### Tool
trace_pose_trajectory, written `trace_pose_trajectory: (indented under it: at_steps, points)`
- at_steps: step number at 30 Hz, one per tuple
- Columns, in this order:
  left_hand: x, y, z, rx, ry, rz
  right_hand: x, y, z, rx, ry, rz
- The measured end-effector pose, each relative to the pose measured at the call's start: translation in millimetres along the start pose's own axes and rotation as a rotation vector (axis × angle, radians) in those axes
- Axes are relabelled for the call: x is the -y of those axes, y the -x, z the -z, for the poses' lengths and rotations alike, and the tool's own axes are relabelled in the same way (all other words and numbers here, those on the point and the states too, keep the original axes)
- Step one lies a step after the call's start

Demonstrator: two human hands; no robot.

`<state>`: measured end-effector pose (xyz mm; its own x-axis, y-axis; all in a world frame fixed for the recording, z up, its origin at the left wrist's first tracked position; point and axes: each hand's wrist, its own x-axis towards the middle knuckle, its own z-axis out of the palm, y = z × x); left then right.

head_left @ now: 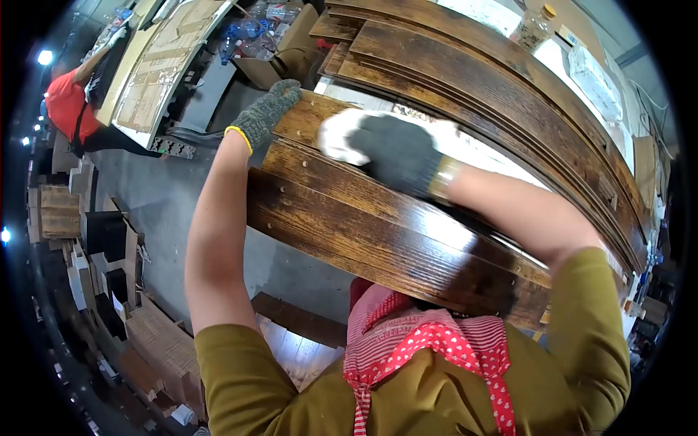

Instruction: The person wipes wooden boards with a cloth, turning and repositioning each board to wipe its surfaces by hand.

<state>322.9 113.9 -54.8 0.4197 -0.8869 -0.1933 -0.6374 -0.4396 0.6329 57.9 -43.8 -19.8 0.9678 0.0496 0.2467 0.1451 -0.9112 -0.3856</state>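
The right hand (396, 152) is pressing a white cloth (342, 134) flat on the dark stained wooden board (349, 218), apparently mid-wipe, while the left hand (267, 110) is steadying its far end with curled fingers; the next stroke probably needs even pressure along the grain.

You stand in a cluttered workshop with a grey concrete floor (156, 211). To your left, stacks of small wooden blocks (58, 211) and dark boxes (105, 232) line the floor, and bright lamps (45, 57) glare from that side. Farther off, a person in a red shirt (65, 105) bends beside a long pale panel (156, 73). Cardboard boxes (287, 51) and plastic bottles (251, 29) crowd the far floor. A plastic bottle (534, 27) stands on the pale bench (574, 62) at upper right.
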Motion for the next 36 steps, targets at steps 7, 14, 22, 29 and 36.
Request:
trace_pose_trajectory:
  at_steps: [7,14,22,29,36]
  points:
    - [46.4,-22.9,16.4,0.195,-0.27,-0.238,5.6,-24.7,-19.8,0.006,-0.058,0.11]
    - [60.0,-28.5,-4.0,0.088,-0.306,-0.336,21.6,-85.5,-15.1,0.001,-0.023,-0.098]
    - [-111.2,39.3,-58.7,-0.438,-0.172,-0.75,-51.2,-79.6,45.2,-0.144,-0.331,-0.303]
    - [-210.4,11.3,-97.4,0.411,-0.343,-0.405,1.9,-137.6,-29.7,0.165,-0.108,0.242]
    - [-185.2,-2.1,-143.0,0.327,-0.235,-0.357,16.4,-153.3,-47.4,0.152,-0.158,0.056]
